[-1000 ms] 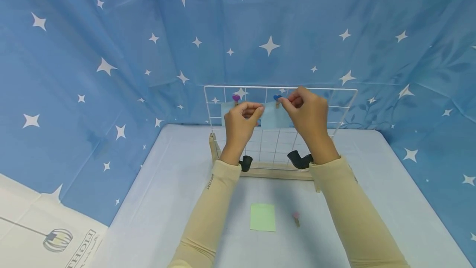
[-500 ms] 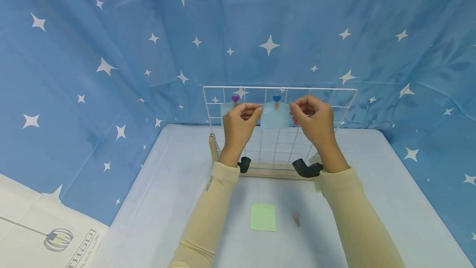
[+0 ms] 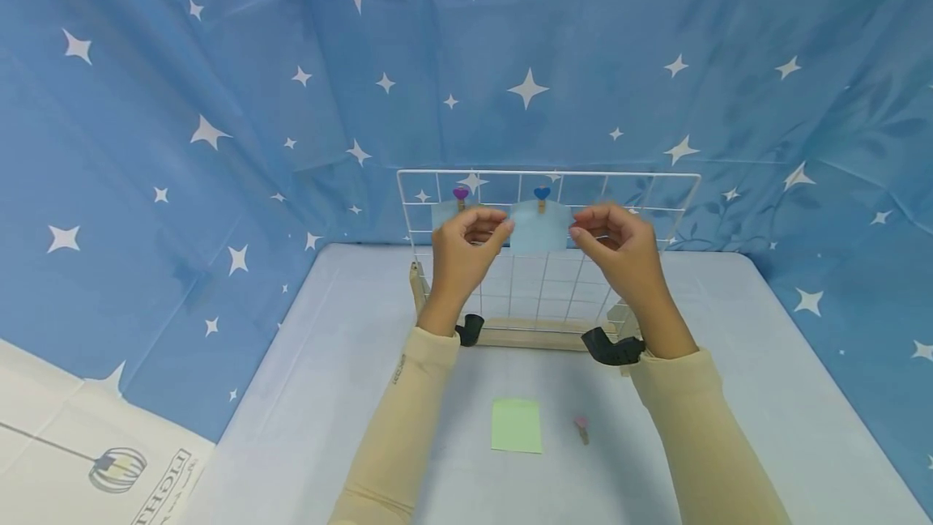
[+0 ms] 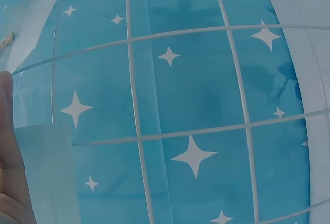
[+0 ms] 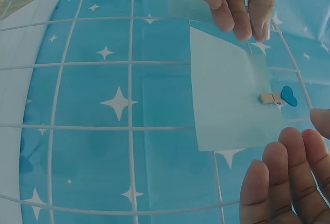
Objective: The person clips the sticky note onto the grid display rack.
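Note:
A light blue paper note [image 3: 539,233] hangs on a white wire grid [image 3: 550,174], held near its top by a small wooden clothespin with a blue heart [image 3: 542,194]. My left hand [image 3: 461,248] is by the note's left edge, fingers loosely bent; whether the tips touch the paper I cannot tell. Beside the right edge is my right hand [image 3: 621,248]. In the right wrist view its fingers [image 5: 276,170] and thumb are apart, with nothing between them. Left of this hangs a second blue note [image 3: 441,214], mostly hidden by my left hand, under a purple-heart clothespin [image 3: 461,194].
On the white table [image 3: 350,306] lie a green paper note [image 3: 516,426] and a pink-heart clothespin [image 3: 581,426]. The grid stands on a wooden base [image 3: 535,337]. Behind it hangs a blue curtain with white stars [image 3: 466,47].
My right hand has let go of the blue-heart clothespin and moved down to the note's right side. The left hand has shifted slightly left and down; the note stays hanging.

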Tool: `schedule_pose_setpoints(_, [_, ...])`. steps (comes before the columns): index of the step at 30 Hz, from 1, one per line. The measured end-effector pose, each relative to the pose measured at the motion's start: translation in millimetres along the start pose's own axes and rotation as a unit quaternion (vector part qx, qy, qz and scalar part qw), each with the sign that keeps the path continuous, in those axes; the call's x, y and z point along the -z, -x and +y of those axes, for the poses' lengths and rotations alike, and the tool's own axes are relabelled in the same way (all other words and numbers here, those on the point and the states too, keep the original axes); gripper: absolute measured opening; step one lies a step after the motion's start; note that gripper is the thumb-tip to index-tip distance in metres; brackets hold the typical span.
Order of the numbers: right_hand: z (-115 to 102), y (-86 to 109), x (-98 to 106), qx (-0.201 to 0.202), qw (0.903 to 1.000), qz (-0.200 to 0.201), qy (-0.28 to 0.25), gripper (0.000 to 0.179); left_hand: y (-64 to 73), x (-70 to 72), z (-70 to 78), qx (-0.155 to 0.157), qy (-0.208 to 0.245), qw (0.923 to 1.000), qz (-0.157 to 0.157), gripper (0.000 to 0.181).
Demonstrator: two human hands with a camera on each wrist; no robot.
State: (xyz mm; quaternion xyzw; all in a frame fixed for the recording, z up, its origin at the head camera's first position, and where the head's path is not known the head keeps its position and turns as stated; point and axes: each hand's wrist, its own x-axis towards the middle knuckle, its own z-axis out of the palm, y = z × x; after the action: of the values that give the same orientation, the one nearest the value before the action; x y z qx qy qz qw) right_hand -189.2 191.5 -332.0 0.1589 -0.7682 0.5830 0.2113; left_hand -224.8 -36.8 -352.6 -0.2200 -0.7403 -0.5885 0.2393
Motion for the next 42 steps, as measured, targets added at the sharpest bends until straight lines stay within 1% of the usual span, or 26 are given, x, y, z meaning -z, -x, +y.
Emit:
schedule_pose_setpoints(4, [2.4, 7.6, 2.7, -0.019, 0.9998, -0.006, 0.002, 0.020, 4.4, 3.2, -1.6, 0.004, 0.010, 0.9997, -0.020, 0.020])
schedule_pose_setpoints(6, [4.3, 10.6, 3.8, -0.024, 0.9997, -0.006, 0.002, 0.022, 6.8, 4.4, -2.3, 0.012, 0.021, 0.9993, -0.029, 0.022])
schedule_pose_setpoints(12, [9.2, 16.2, 7.5, -0.025, 0.9996, -0.016, -0.003, 0.023, 14.9, 8.9, -2.2, 0.035, 0.047, 0.9966, -0.059, 0.026])
schedule_pose_setpoints(15, [10.9, 19.1, 9.3, -0.025, 0.9993, -0.027, -0.011, 0.026, 19.4, 11.8, -2.2, 0.046, 0.053, 0.9948, -0.074, 0.029])
schedule_pose_setpoints(20, [14.3, 23.6, 12.2, -0.026, 0.9984, -0.043, -0.025, 0.028, 26.2, 15.3, -5.9, 0.057, 0.061, 0.9922, -0.092, 0.033])
schedule_pose_setpoints(28, [21.4, 32.1, 12.6, -0.022, 0.9970, -0.063, -0.040, 0.025, 36.8, 19.4, -12.0, 0.063, 0.071, 0.9887, -0.116, 0.036])
schedule_pose_setpoints(34, [27.9, 38.7, 11.7, -0.007, 0.9956, -0.078, -0.051, 0.029, 44.5, 20.6, -15.1, 0.064, 0.071, 0.9880, -0.121, 0.035])
schedule_pose_setpoints(38, [31.2, 43.5, 12.2, 0.002, 0.9950, -0.084, -0.054, 0.030, 49.0, 20.4, -17.1, 0.070, 0.072, 0.9867, -0.128, 0.034])
schedule_pose_setpoints(42, [35.0, 48.7, 13.6, 0.001, 0.9936, -0.085, -0.074, 0.031, 53.7, 20.2, -20.1, 0.072, 0.069, 0.9861, -0.133, 0.033])
